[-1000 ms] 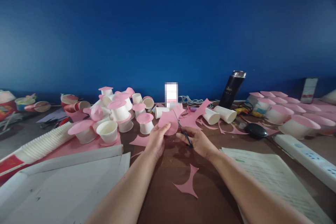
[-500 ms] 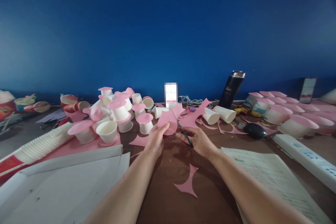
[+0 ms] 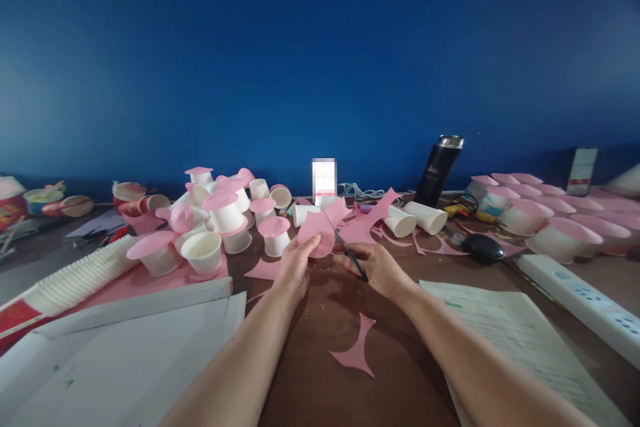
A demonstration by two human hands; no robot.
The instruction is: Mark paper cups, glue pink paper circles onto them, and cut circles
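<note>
My left hand (image 3: 295, 268) pinches a pink paper piece (image 3: 316, 233) with a rounded lower edge, held up over the brown table (image 3: 320, 373). My right hand (image 3: 380, 270) grips dark-handled scissors (image 3: 346, 248), whose blades run up into the right side of the pink paper. A curved pink offcut (image 3: 358, 348) lies on the table between my forearms. More pink scraps (image 3: 373, 217) lie just beyond my hands.
Left of my hands is a heap of white paper cups with pink lids (image 3: 225, 213), a lying stack of cups (image 3: 80, 277) and white sheets (image 3: 125, 353). On the right are printed paper (image 3: 515, 333), a black mouse (image 3: 483, 248), a power strip (image 3: 575, 297), a black flask (image 3: 439, 170) and lidded bowls (image 3: 560, 240).
Both hands stay nearly in place with the paper and scissors; the view has drifted slightly to the left.
</note>
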